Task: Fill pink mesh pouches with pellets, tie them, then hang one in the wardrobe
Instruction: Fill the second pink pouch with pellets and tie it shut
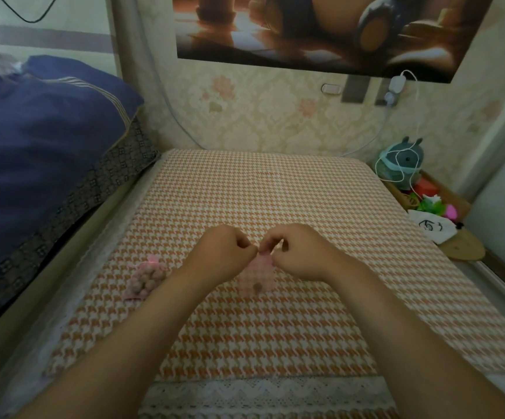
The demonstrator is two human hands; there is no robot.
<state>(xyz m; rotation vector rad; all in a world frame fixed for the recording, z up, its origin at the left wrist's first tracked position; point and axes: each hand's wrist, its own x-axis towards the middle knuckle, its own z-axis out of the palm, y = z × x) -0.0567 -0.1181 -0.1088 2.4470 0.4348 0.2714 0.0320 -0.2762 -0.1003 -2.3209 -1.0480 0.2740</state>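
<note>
A pink mesh pouch (259, 275) hangs just above the orange houndstooth table cover (275, 334), nearly flat, with a single brown pellet showing near its bottom. My left hand (222, 254) and my right hand (298, 252) meet over it, each pinching the pouch's top edge between thumb and fingers. A second pink mesh pouch (145, 281), full of brown pellets and tied at its neck with a pink ribbon, lies on the cover to the left of my left forearm.
A bed with a dark blue duvet (42, 140) borders the table on the left. At the right stand a wooden tray (445, 192) of small items, a teal plush toy (402, 160) wrapped in white cable, and a white cloth bag (432, 228). Wallpapered wall behind.
</note>
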